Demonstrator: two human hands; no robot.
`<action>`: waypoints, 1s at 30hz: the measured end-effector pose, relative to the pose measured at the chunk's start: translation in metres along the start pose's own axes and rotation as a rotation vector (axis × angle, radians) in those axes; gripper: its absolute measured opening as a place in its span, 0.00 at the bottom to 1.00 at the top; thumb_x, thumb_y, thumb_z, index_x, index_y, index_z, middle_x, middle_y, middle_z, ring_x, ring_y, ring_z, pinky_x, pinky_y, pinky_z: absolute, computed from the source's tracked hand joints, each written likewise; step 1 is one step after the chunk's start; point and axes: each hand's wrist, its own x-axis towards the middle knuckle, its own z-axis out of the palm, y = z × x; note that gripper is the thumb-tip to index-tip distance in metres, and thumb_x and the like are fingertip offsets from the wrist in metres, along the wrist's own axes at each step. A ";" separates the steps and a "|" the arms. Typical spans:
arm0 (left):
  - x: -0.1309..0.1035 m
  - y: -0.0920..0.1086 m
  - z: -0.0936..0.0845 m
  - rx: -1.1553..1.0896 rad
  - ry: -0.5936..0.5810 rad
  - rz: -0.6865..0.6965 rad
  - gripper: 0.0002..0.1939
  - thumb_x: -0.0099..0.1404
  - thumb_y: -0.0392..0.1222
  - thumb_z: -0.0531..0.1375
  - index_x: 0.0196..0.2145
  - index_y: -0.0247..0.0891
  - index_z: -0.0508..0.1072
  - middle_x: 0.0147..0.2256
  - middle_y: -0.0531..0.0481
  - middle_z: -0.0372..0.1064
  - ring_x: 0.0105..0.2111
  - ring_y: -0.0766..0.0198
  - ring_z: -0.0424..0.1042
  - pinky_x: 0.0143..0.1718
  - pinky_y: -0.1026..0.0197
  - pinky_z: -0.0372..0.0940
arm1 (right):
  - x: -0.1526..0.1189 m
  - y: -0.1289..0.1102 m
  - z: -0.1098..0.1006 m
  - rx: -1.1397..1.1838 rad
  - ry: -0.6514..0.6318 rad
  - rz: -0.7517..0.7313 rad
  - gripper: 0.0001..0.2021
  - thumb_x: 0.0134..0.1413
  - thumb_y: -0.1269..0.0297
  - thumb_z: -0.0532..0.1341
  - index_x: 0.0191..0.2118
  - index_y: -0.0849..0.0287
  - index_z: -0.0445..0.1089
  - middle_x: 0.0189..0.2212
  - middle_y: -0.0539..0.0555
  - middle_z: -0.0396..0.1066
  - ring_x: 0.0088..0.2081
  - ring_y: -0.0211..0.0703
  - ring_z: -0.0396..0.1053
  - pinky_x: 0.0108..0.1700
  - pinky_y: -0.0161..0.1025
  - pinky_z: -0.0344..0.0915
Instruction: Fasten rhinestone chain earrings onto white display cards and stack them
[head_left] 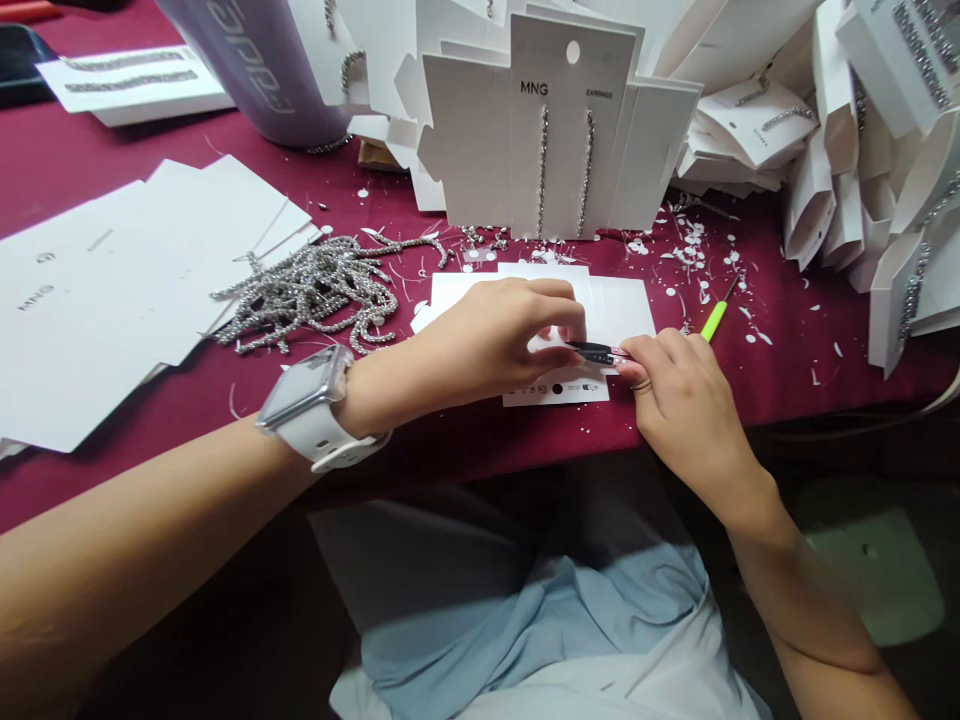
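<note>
My left hand [517,325], with a pale-strapped watch on the wrist, is over a white earring card [619,310] lying face down near the table's front edge. Its thumb and index finger curl together by the card; what they pinch is hidden. My right hand [679,390] closes around a small black two-pronged tool [592,353], whose exact kind I cannot make out. The tool points left, towards the left fingertips. Behind the hands, another card [566,160] printed MNG EARRINGS stands upright with two silvery chain earrings [543,172] hanging on it.
A tangled heap of silvery chains [315,290] lies left of my hands, beside flat white cards [97,290]. A green-handled pick [716,315] rests at right among white paper scraps [690,245]. A purple tumbler [247,65] stands behind; folded cards [832,180] pile up at right.
</note>
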 end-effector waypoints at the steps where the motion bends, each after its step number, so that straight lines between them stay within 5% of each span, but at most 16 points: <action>1: 0.000 0.000 0.000 -0.017 0.004 -0.004 0.04 0.58 0.38 0.59 0.31 0.35 0.71 0.32 0.50 0.68 0.28 0.69 0.65 0.29 0.67 0.57 | 0.000 0.000 0.000 0.010 0.005 0.009 0.13 0.60 0.63 0.45 0.38 0.58 0.66 0.29 0.55 0.62 0.32 0.46 0.54 0.36 0.42 0.55; 30: 0.001 0.004 -0.001 -0.119 0.048 -0.065 0.03 0.55 0.35 0.59 0.28 0.35 0.73 0.28 0.51 0.68 0.27 0.69 0.64 0.28 0.68 0.56 | 0.007 -0.007 0.004 0.159 0.020 0.132 0.11 0.57 0.70 0.48 0.34 0.56 0.67 0.30 0.54 0.63 0.33 0.46 0.54 0.37 0.43 0.55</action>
